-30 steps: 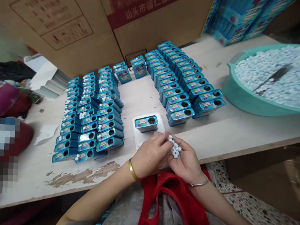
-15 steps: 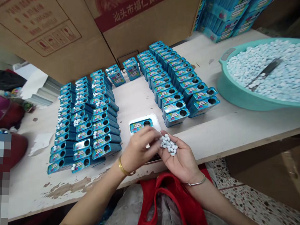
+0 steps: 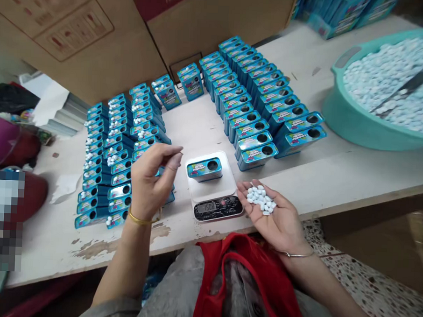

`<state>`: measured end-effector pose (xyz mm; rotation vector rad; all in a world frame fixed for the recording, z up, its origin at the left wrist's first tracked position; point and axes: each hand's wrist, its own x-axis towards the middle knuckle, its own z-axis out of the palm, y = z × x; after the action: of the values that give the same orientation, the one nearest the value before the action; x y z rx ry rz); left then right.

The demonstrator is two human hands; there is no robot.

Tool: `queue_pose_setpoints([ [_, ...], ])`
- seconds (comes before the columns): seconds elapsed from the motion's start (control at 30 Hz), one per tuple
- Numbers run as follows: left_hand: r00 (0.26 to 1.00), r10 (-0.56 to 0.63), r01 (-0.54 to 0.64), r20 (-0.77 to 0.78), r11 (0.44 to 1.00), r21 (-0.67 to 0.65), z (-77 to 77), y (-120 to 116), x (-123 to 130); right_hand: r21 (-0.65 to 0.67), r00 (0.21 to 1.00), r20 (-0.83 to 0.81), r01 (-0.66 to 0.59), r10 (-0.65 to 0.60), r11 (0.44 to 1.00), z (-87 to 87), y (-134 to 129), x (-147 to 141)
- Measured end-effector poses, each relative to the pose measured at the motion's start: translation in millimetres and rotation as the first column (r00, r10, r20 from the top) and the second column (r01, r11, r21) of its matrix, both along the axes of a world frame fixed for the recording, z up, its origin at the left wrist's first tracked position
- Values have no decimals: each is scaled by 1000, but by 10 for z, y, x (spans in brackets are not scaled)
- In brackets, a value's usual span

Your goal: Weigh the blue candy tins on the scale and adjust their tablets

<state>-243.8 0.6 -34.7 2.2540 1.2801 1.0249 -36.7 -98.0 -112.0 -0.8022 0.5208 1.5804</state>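
A blue tin with a round dark opening stands on a small white scale, whose display faces me. To the left of the scale, my left hand is raised beside the left rows of tins, thumb and fingertips close together; whether anything sits between them is too small to tell. My right hand lies palm up at the right of the scale, fingers slightly curled, with a small heap of pale blue candies in it.
Rows of blue tins stand left and right, several at left with candies on top. A teal basin of candies with a scoop sits at right. A cardboard box and two tins are at the back.
My left hand has moved left, away from my right hand and the scale, uncovering the display. My right hand has shifted slightly right, still holding candies. The view has shifted too.
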Motion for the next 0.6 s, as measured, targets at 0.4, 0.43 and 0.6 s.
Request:
queue_pose_setpoints([
  [0.4, 994, 80, -81, -76, 997, -9, -128, -17, -246, -42, 998, 64, -5, 8, 999, -74, -117, 85],
  [0.43, 994, 74, -74, -84, 997, -2, -130, -15, -238, -36, 998, 61, -11, 13, 999, -75, -119, 77],
  [0.6, 994, 51, -52, -101, 999, -2, -152, -4, -215, -11, 998, 60, -33, 33, 999, -82, -133, 44],
])
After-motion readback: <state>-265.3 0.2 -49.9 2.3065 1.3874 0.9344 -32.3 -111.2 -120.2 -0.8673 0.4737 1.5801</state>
